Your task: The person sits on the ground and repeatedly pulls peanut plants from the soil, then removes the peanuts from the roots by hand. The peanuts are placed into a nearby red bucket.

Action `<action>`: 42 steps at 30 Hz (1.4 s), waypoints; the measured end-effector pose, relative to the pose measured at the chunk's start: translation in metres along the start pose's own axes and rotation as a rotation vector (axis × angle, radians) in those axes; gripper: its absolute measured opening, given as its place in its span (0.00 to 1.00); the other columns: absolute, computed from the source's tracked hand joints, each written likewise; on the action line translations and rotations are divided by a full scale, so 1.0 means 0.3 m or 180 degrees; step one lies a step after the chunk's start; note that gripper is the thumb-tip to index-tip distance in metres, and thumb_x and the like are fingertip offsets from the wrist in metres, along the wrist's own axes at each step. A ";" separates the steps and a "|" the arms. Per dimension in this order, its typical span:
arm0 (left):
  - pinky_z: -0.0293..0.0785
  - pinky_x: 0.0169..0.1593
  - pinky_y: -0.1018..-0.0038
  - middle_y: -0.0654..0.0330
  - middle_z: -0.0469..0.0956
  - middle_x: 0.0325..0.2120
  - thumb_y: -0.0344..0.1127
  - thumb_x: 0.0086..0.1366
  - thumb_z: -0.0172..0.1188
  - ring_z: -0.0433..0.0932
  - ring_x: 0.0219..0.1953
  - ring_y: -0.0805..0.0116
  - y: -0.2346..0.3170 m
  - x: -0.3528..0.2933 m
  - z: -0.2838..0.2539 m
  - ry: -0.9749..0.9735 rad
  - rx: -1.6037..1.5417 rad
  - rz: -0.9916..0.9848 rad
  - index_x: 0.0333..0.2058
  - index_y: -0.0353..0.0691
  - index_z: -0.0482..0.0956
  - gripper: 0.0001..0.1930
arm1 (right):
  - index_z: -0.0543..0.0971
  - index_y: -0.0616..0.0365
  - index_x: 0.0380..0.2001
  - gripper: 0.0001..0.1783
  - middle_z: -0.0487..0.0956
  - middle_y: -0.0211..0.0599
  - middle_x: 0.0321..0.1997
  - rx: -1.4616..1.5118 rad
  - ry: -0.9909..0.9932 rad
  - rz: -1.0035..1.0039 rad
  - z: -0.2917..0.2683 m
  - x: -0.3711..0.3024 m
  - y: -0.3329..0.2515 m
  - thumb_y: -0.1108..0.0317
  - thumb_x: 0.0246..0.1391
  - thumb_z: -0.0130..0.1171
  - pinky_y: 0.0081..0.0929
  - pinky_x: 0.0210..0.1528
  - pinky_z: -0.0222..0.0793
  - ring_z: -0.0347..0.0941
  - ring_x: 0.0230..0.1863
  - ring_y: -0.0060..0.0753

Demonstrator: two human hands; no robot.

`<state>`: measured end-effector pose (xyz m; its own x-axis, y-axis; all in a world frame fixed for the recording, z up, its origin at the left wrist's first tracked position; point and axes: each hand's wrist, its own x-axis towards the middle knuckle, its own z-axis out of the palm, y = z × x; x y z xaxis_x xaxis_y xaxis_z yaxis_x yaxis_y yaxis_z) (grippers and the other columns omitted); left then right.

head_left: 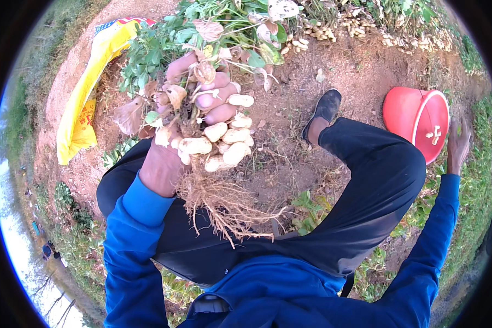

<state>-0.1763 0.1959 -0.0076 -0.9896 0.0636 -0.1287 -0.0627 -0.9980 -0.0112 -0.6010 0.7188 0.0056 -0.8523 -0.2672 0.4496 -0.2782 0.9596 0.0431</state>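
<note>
My left hand (pixel 216 98) is closed round the stems of a peanut plant (pixel 232 139), held up in front of my body. Its cream-coloured pods cluster beside my fingers, and a tuft of thin brown roots (pixel 224 199) hangs below them. Green and withered leaves spread out above my knuckles. Far to the right, my right hand (pixel 459 143) is beside the rim of a red bucket (pixel 402 115), fingers stretched out and nothing visible in them. The bucket leans over, and a few peanuts (pixel 434 134) show inside it.
A yellow sack (pixel 85 104) lies on the soil at the left. Uprooted peanut plants (pixel 361 24) with pods lie along the far side. My bent legs (pixel 374 158) frame the bare ground, with my dark shoe (pixel 328 105) between the plants and the bucket.
</note>
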 end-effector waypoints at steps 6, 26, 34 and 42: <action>0.61 0.25 0.77 0.66 0.68 0.20 0.40 0.74 0.46 0.60 0.21 0.74 0.014 -0.003 0.010 -0.0293 0.0296 0.0165 0.30 0.45 0.68 0.12 | 0.80 0.66 0.41 0.10 0.83 0.42 0.39 0.3342 -0.0936 -0.1626 -0.500 -0.463 -1.032 0.80 0.55 0.62 0.26 0.43 0.76 0.81 0.39 0.30; 0.75 0.30 0.75 0.58 0.75 0.34 0.46 0.73 0.49 0.76 0.30 0.68 -0.101 -0.138 0.000 0.0482 0.0564 0.1057 0.48 0.37 0.73 0.17 | 0.77 0.62 0.42 0.21 0.80 0.41 0.36 0.4419 -0.2821 -0.1393 -0.562 -0.738 -1.398 0.67 0.46 0.72 0.27 0.31 0.72 0.76 0.29 0.33; 0.76 0.28 0.76 0.59 0.78 0.30 0.46 0.71 0.54 0.76 0.26 0.71 -0.104 -0.181 0.003 0.0495 0.0676 0.1034 0.45 0.42 0.76 0.14 | 0.78 0.64 0.44 0.13 0.83 0.33 0.37 0.5414 -0.3690 -0.0691 -0.572 -0.758 -1.427 0.72 0.57 0.64 0.20 0.36 0.75 0.77 0.34 0.16; 0.74 0.56 0.71 0.55 0.71 0.57 0.45 0.70 0.55 0.74 0.51 0.70 -0.112 -0.237 0.002 0.0505 0.2912 0.1283 0.65 0.41 0.65 0.28 | 0.78 0.64 0.36 0.04 0.82 0.32 0.39 0.5154 -0.3528 -0.0573 -0.588 -0.802 -1.425 0.77 0.58 0.58 0.22 0.40 0.74 0.77 0.39 0.17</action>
<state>-0.1038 0.2249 0.0027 -0.9345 -0.3455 -0.0862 0.1317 -0.5601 0.8179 -0.1990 0.3885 0.0365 -0.4491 -0.8802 -0.1537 0.0946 0.1242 -0.9877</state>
